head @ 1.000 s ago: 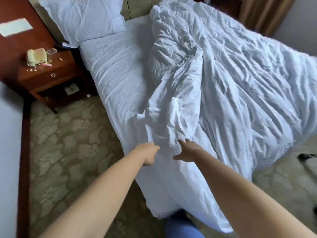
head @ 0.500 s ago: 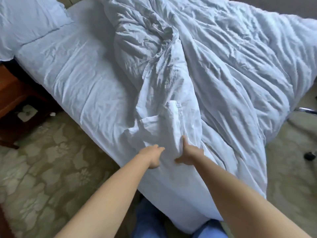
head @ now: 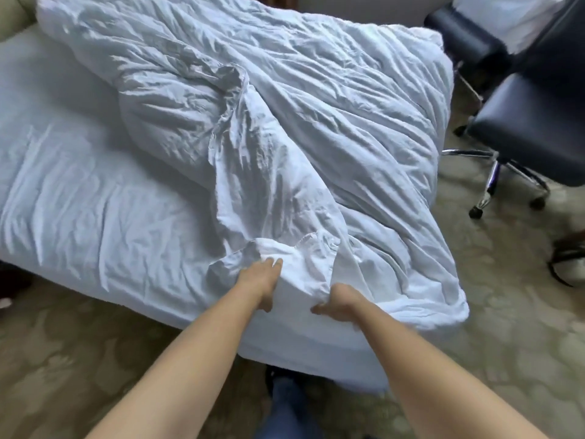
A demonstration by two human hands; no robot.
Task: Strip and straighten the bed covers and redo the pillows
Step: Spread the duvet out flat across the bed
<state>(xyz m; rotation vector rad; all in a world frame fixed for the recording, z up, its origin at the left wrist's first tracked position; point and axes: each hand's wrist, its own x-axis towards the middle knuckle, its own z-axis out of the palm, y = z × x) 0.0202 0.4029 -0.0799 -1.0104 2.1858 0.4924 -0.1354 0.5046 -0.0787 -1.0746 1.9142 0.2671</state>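
Note:
A crumpled white duvet [head: 316,99] lies bunched over the right half of the bed, and its near edge hangs off the corner. The fitted sheet [head: 95,201] on the left half lies bare and wrinkled. My left hand [head: 259,282] grips a fold of the duvet's near edge, fingers pushed into the cloth. My right hand [head: 340,304] grips the same edge a little to the right, with cloth bunched over its fingers. No pillow is in view.
A dark office chair [head: 525,134] on castors stands on the floor right of the bed, with a second dark seat [head: 465,36] behind it. Patterned carpet [head: 63,359] surrounds the bed. My leg in blue trousers [head: 285,407] is against the bed's corner.
My view has swung right, so the pillow and nightstand left the frame and the chair came in. Both hands have closed on the duvet's near edge, which now bunches between them.

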